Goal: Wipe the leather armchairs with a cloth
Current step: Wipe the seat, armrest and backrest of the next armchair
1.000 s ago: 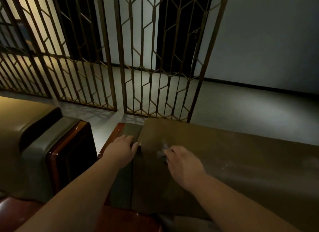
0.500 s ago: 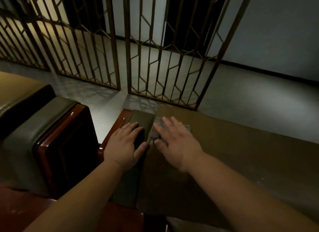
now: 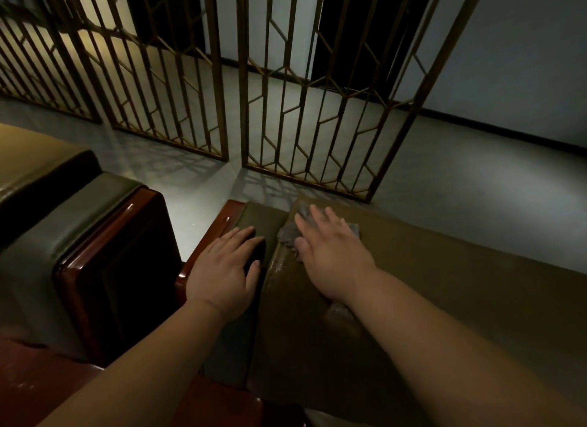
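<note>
Right hand point(image 3: 330, 252) flat, fingers straight and slightly spread, pressing a crumpled grey cloth point(image 3: 287, 236) onto the top of the olive-brown leather armchair back point(image 3: 444, 293), near its left corner. Left hand point(image 3: 222, 271) lies flat on the adjoining green padded armrest point(image 3: 263, 218) with red-brown wooden trim, fingers extended, gripping nothing. A 2nd leather armchair point(image 3: 57, 210) stands to the left. Bronze metal lattice screens point(image 3: 286, 93) stand on the grey floor point(image 3: 476, 172) behind.

Two armchairs point(image 3: 444, 299) point(image 3: 63, 210), one cloth point(image 3: 287, 234), seemingly.
</note>
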`<control>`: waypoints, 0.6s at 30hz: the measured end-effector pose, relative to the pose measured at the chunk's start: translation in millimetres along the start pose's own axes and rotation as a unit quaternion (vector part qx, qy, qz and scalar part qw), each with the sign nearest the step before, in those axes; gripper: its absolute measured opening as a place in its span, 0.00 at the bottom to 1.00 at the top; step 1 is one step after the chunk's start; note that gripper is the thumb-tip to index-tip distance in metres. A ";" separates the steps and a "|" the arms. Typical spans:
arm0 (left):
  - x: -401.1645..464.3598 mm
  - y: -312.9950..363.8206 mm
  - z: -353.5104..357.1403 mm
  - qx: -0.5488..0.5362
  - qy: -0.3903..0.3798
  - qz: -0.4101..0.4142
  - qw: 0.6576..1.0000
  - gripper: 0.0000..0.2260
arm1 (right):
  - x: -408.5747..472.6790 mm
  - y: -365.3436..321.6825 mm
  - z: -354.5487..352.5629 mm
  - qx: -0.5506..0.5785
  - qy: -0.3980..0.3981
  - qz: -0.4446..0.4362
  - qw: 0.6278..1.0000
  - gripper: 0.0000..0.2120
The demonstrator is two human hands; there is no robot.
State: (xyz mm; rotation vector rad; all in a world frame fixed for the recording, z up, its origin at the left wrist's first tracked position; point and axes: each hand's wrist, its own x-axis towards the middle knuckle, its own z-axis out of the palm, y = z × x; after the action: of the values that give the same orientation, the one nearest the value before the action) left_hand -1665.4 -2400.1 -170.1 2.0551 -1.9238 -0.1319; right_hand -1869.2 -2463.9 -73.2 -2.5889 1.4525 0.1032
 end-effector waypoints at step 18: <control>0.3 0.7 0.4 0.006 -0.005 -0.001 1.000 0.27 | -14.0 -14.6 8.8 -0.013 0.013 -0.008 1.000 0.28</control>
State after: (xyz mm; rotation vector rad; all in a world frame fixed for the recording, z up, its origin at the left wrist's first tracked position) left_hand -1666.2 -2400.5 -170.2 2.0681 -1.9322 -0.1308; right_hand -1863.8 -2443.1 -78.2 -2.6330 1.4483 0.0872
